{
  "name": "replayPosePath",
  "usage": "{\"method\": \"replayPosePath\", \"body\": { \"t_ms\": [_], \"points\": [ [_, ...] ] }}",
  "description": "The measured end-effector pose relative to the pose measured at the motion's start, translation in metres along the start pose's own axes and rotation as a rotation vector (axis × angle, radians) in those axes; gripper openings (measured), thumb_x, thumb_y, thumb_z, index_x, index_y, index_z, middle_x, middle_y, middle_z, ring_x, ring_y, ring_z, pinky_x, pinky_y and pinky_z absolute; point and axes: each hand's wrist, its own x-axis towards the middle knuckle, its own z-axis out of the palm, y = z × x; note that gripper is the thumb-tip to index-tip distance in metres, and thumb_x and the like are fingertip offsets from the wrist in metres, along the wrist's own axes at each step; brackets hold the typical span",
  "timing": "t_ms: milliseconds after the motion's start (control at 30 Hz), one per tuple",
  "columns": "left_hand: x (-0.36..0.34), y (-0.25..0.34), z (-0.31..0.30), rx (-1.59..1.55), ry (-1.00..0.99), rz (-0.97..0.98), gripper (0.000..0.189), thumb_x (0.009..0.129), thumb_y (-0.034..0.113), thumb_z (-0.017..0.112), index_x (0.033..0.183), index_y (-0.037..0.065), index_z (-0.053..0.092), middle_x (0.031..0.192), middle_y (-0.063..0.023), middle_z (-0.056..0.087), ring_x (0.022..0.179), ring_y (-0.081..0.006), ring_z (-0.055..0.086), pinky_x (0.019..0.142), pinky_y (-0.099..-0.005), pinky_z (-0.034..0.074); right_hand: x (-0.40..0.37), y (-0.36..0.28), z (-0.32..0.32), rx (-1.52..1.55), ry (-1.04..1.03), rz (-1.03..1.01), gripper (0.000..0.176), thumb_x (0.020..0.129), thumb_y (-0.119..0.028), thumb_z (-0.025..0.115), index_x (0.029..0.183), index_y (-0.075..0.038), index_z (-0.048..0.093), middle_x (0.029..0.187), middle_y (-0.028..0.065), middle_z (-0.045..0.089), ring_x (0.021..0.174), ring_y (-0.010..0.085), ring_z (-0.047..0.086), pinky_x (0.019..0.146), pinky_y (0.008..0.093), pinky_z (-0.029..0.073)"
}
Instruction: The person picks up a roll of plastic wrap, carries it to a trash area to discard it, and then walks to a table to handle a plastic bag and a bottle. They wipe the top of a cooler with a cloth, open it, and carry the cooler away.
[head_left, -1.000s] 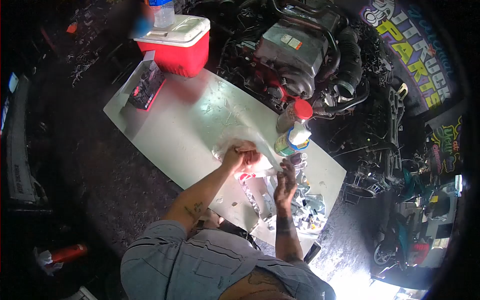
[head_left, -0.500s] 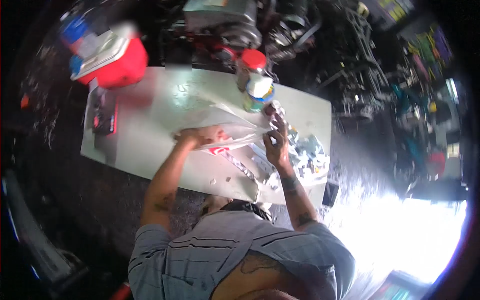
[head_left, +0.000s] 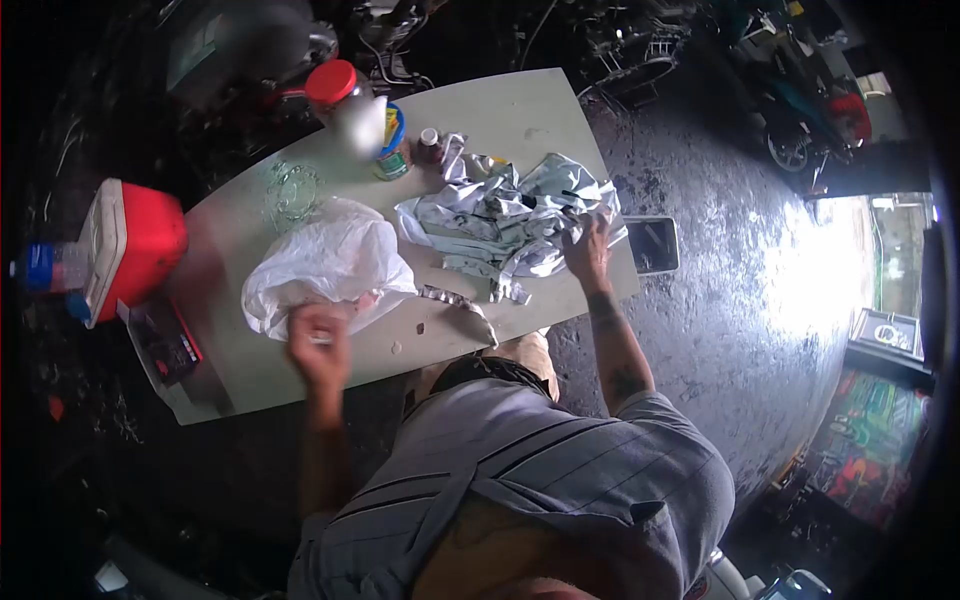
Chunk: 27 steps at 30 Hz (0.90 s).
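Observation:
A white plastic bag lies puffed up on the left half of the pale table. My left hand is at the bag's front edge, its fingers curled around something small and whitish that I cannot make out. Over the right end of a crumpled, stained white cloth, my right hand reaches down with its fingers spread, touching the cloth. Between bag and cloth, a patterned strip lies near the table's front edge.
A red cooler and a dark box are at the left. Behind stand a red-lidded jar, a blue-rimmed tub and a small bottle. A dark bin adjoins the table's right edge.
The view has turned. My right hand has let go of the bag and moved right onto the cloth. My left hand has come out to the bag's front edge, and the bag has settled.

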Motion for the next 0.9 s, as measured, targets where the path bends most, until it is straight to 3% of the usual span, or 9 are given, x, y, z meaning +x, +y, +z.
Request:
{"method": "replayPosePath", "body": {
  "t_ms": [100,200,267,367,500,567,667,767,900],
  "points": [
    [-0.051,0.006,0.076,-0.014,-0.632,-0.201,0.044,0.071,0.019,0.070,0.106,-0.001,0.054,0.101,-0.0210,0.055,0.094,-0.0352,0.054,0.078,-0.0370,0.045,0.009,0.028,0.004,-0.068,0.006,0.186,0.067,0.074,-0.038,0.062,0.129,-0.012,0.036,0.135,0.0223,0.029,0.124,0.0409,0.030,0.086,0.0648,0.031],
    [-0.087,-0.009,0.137,-0.066,-0.612,-0.186,0.066,0.069,0.024,0.072,0.124,0.002,0.042,0.112,-0.0246,0.048,0.110,-0.0393,0.044,0.089,-0.0406,0.040,0.012,0.036,0.007,-0.189,-0.064,0.244,0.069,0.074,-0.039,0.061,0.132,-0.015,0.033,0.134,0.0212,0.031,0.123,0.0402,0.030,0.086,0.0629,0.032],
    [-0.082,0.003,0.160,0.321,-0.599,-0.117,0.083,0.066,0.026,0.074,0.133,0.004,0.030,0.120,-0.0254,0.042,0.115,-0.0438,0.036,0.094,-0.0465,0.035,0.010,0.033,0.011,-0.198,-0.073,0.213,0.069,0.074,-0.039,0.060,0.133,-0.017,0.033,0.133,0.0208,0.032,0.122,0.0397,0.031,0.086,0.0610,0.033],
    [-0.091,-0.016,0.212,0.253,-0.550,0.053,0.084,0.065,0.025,0.075,0.132,0.003,0.029,0.117,-0.0247,0.043,0.114,-0.0476,0.034,0.093,-0.0504,0.034,0.009,0.022,0.023,-0.188,-0.032,0.163,0.047,0.076,-0.030,0.057,0.119,-0.014,0.049,0.126,0.0188,0.040,0.113,0.0378,0.039,0.085,0.0524,0.037],
    [-0.054,-0.031,0.275,0.084,-0.476,0.011,0.059,0.068,0.015,0.066,0.120,0.002,0.041,0.111,-0.0267,0.045,0.102,-0.0437,0.044,0.088,-0.0460,0.038,0.004,0.029,0.049,0.082,-0.200,-0.373,0.034,0.074,-0.017,0.058,0.104,-0.001,0.056,0.103,0.0185,0.054,0.102,0.0338,0.047,0.084,0.0410,0.043],
    [-0.030,-0.046,0.307,0.168,-0.307,0.116,0.042,0.069,0.012,0.061,0.108,0.001,0.048,0.106,-0.0263,0.049,0.093,-0.0415,0.049,0.080,-0.0447,0.041,-0.015,0.007,0.045,0.226,-0.285,-0.317,0.029,0.074,-0.015,0.060,0.099,0.000,0.056,0.100,0.0203,0.053,0.095,0.0352,0.050,0.082,0.0404,0.044],
    [0.027,0.011,0.289,0.032,-0.550,0.082,0.027,0.069,0.014,0.059,0.093,0.002,0.055,0.092,-0.0206,0.057,0.083,-0.0390,0.054,0.071,-0.0443,0.044,-0.038,-0.003,0.053,0.179,-0.481,-0.275,0.035,0.073,-0.026,0.064,0.089,0.003,0.054,0.090,0.0222,0.054,0.090,0.0368,0.052,0.079,0.0438,0.044],
    [0.039,0.045,0.283,-0.119,-0.444,0.356,0.026,0.069,0.012,0.060,0.092,0.001,0.058,0.085,-0.0193,0.059,0.083,-0.0368,0.056,0.073,-0.0415,0.045,-0.042,-0.011,0.048,0.023,-0.695,-0.108,0.033,0.074,-0.020,0.058,0.096,0.005,0.056,0.103,0.0268,0.053,0.090,0.0390,0.055,0.080,0.0435,0.044],
    [0.063,0.122,0.231,-0.345,-0.495,0.256,0.025,0.069,0.007,0.060,0.093,-0.001,0.055,0.086,-0.0179,0.059,0.080,-0.0349,0.058,0.071,-0.0367,0.046,-0.041,-0.015,0.042,0.271,-0.515,-0.244,0.047,0.074,-0.021,0.059,0.117,-0.003,0.050,0.110,0.0231,0.055,0.105,0.0390,0.050,0.089,0.0434,0.041]
  ]
}}
